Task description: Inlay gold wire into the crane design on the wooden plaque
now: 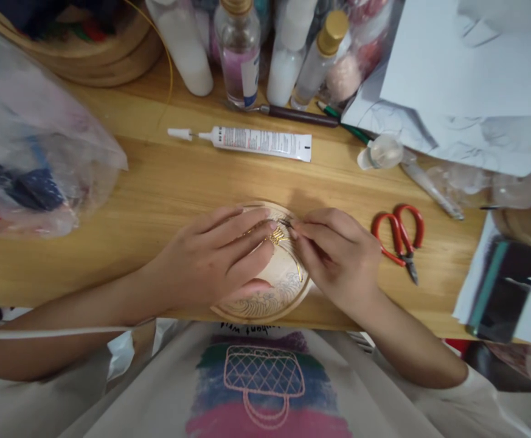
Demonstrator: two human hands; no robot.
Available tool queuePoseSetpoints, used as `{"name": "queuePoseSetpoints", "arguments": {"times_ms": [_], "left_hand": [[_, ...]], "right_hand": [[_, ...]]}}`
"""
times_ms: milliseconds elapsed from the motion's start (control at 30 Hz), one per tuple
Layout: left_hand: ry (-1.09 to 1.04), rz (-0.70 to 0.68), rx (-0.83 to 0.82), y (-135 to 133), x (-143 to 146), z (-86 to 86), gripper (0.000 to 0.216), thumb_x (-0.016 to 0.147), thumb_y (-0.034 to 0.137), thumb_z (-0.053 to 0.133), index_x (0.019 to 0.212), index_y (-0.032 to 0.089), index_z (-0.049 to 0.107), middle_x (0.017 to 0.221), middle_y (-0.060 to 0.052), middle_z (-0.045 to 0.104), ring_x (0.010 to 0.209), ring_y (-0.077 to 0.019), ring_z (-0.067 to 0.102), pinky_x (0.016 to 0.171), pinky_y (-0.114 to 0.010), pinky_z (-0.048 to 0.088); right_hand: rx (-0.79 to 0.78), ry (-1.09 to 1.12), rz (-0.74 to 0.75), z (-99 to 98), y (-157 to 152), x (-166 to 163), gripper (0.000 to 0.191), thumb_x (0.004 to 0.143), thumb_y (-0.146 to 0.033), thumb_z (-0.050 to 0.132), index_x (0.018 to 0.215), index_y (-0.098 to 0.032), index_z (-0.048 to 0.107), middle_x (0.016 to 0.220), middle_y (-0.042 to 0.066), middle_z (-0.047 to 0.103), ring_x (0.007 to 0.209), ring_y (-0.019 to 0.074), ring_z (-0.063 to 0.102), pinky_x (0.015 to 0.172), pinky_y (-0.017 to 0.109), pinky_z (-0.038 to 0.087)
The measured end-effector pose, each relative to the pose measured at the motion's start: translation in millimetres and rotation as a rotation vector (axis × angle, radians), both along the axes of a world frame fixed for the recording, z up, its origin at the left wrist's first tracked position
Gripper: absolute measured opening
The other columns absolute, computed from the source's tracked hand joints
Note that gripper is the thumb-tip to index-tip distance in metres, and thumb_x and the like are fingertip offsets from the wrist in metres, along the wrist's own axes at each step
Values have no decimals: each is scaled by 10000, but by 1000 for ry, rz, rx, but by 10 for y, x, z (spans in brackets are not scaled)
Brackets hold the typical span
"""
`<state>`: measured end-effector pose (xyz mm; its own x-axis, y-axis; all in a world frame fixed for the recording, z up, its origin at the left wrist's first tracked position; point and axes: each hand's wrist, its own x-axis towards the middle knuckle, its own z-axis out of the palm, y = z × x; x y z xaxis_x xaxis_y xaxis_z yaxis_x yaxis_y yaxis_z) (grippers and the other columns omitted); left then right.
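A round wooden disc with a drawn wave pattern lies at the near edge of the wooden table. Thin gold wire is laid on its face. My left hand rests flat over the disc's left half, fingers stretched out and pressing on the wire. My right hand sits at the disc's right edge, fingers pinched on a thin dark tool whose tip touches the wire.
Red-handled pliers lie right of my right hand. A white glue tube lies behind the disc. Several bottles stand at the back, with paper sheets at right, a clear plastic bag at left, and wooden hoops at back left.
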<state>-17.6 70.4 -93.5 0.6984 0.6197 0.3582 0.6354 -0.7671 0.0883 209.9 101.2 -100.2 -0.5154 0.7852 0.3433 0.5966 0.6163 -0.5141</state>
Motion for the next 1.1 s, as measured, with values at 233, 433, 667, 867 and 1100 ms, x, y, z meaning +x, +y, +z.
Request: {"name": "queuePoseSetpoints", "arguments": {"times_ms": [233,433,667,867,1100], "left_hand": [[-23,25,42,34,-16,10,331,1060,473,407,1043,210,608,1175,-29,766,1178,-221,688,971,-362,555],[-53,-16,-25,18,-12,-26,360,1049,462,445,1094,146,610,1201,-80,745,1224,-246,658,1065,-391,524],[-164,-4,-179,10,-13,-23,306,1015,464,527,1124,193,616,1197,-43,749,1233,-227,665,1123,-384,508],[-159,14,-217,5,3,-22,307,1027,478,489,1150,222,604,1214,-18,744,1254,-223,653,1118,-401,520],[-23,3,-27,-3,29,-5,355,1026,488,484,1085,165,620,1150,-72,760,1133,-225,712,1067,-380,547]], "right_hand": [[31,37,1,9,3,8,80,884,-93,688,933,-131,738,860,76,740,744,182,686,637,301,559],[34,35,19,11,-7,4,86,882,-87,686,938,-118,743,861,83,745,738,198,693,626,324,575],[39,2,23,12,-1,-5,75,883,-90,682,915,-129,737,851,75,748,723,201,696,620,330,575],[20,-17,13,31,-3,-6,73,896,-108,675,908,-160,725,834,50,745,714,180,696,621,302,575],[-4,-20,10,35,-12,-7,87,902,-105,658,925,-154,727,852,60,741,738,181,698,633,300,573]]}}
